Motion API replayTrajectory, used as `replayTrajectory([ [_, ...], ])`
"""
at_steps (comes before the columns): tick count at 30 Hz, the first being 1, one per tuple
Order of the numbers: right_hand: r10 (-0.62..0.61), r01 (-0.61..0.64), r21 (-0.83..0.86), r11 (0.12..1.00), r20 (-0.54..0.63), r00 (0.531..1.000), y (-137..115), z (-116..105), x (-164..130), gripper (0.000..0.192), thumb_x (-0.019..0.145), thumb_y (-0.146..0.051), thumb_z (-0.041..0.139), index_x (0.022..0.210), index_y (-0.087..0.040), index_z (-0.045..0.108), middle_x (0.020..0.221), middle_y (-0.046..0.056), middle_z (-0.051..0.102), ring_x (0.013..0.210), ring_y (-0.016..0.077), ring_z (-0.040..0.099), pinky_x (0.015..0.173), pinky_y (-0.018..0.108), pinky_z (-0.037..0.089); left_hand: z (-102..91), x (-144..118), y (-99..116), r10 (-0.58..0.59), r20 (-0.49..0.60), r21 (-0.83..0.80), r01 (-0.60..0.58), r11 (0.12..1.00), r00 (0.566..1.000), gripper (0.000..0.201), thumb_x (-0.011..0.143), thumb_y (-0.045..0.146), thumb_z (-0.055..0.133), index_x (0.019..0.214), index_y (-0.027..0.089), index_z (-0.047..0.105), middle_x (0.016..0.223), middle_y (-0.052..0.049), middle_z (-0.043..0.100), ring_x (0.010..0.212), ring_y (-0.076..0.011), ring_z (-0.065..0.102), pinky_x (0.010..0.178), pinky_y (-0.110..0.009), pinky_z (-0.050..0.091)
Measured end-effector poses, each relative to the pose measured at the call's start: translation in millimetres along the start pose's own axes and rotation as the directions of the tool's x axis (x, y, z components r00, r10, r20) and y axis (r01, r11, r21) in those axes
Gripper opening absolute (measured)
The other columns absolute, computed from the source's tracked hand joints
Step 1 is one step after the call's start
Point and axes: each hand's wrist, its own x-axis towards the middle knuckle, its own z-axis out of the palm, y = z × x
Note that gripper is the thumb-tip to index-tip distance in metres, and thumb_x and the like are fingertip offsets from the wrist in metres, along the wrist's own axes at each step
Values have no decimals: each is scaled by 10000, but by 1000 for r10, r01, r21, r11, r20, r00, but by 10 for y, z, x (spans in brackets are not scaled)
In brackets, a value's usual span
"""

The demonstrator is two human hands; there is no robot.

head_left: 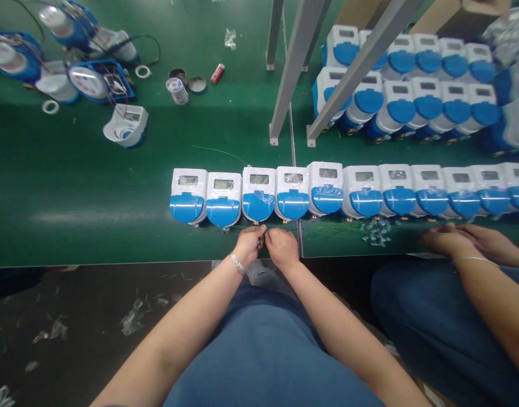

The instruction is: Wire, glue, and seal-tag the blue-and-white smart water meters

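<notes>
Two hands: left hand (249,243) and right hand (282,247) knuckle to knuckle at the near edge of the green table (73,186), fingers curled inward
Left hand: bracelet at wrist, fingertips pinched on something tiny; cannot tell what
Right hand: fingers bent toward the left hand's tips, grip hidden, cannot tell if it clamps anything
Nearest meter: third meter (258,194) in the near row, white body, blue cover, plastic film on it, just beyond the fingertips; contact unclear
Row: white-blue meters side by side along the near edge, running to the right edge
Stack: more meters (411,85) packed at the far right corner
Far left corner: opened blue meter housings (94,79) with wires, white rings, solder spool (177,90), red lighter (217,73)
Frame legs: grey metal legs (293,68) standing mid table
Co-worker: another person's hands (462,240) at the near edge, right side, beside small clear scraps (375,233)
</notes>
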Motion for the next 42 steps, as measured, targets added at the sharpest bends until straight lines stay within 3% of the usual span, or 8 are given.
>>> replayTrajectory([
  [5,50,-50,-5,999,55,997,-9,45,31,252,787,-254,314,563,-206,420,478,9,480,519,153,489,528,258,356,-2,16,27,-11,33,3,11,1000,999,251,621,243,681,510,121,491,386,27,444,320,-35,342,352,-182,183],
  [10,-3,3,-22,1000,-16,1000,-19,-33,29,176,694,-320,509,592,-187,456,678,63,570,743,177,521,648,254,345,12,54,13,-22,5,-22,22,1000,1000,277,615,269,686,525,137,460,373,65,385,323,-29,327,358,-173,186],
  [16,112,-116,145,983,40,993,-64,52,82,253,753,-277,313,532,-204,413,398,-29,413,422,118,415,475,230,309,-52,49,56,-33,92,-7,34,999,995,265,607,302,690,551,126,499,420,32,452,352,-39,365,374,-181,216],
  [21,112,-108,209,972,-7,994,-135,99,32,222,722,-283,434,523,-199,384,485,-40,413,496,91,399,501,207,301,-174,-46,76,-14,112,57,7,998,994,284,562,320,720,520,110,534,380,32,429,341,-43,354,368,-192,204],
  [27,195,-235,287,929,162,967,-170,187,65,260,775,-247,298,516,-227,279,370,-69,271,366,105,341,432,238,319,-186,-93,100,2,59,43,-5,999,998,161,542,201,704,578,83,600,434,2,506,363,-37,377,376,-186,225],
  [31,142,-168,254,953,119,983,-149,64,5,154,734,-299,451,617,-203,423,528,-25,448,542,124,448,543,236,346,-225,-90,103,-59,43,9,58,998,997,151,550,188,697,615,94,599,382,34,437,355,-43,369,371,-171,214],
  [35,51,-56,185,981,31,998,-134,1,9,158,662,-269,532,568,-198,427,635,7,462,766,157,462,675,239,335,-231,-80,92,-84,53,-35,86,996,995,169,548,194,708,597,105,573,405,38,439,370,-37,377,379,-159,227],
  [42,241,-301,304,904,221,945,-114,256,98,230,793,-306,250,599,-215,334,422,-48,328,415,114,405,434,233,355,-255,-21,65,-50,122,-46,56,997,991,195,549,226,723,609,99,587,455,8,497,386,-60,405,399,-198,283],
])
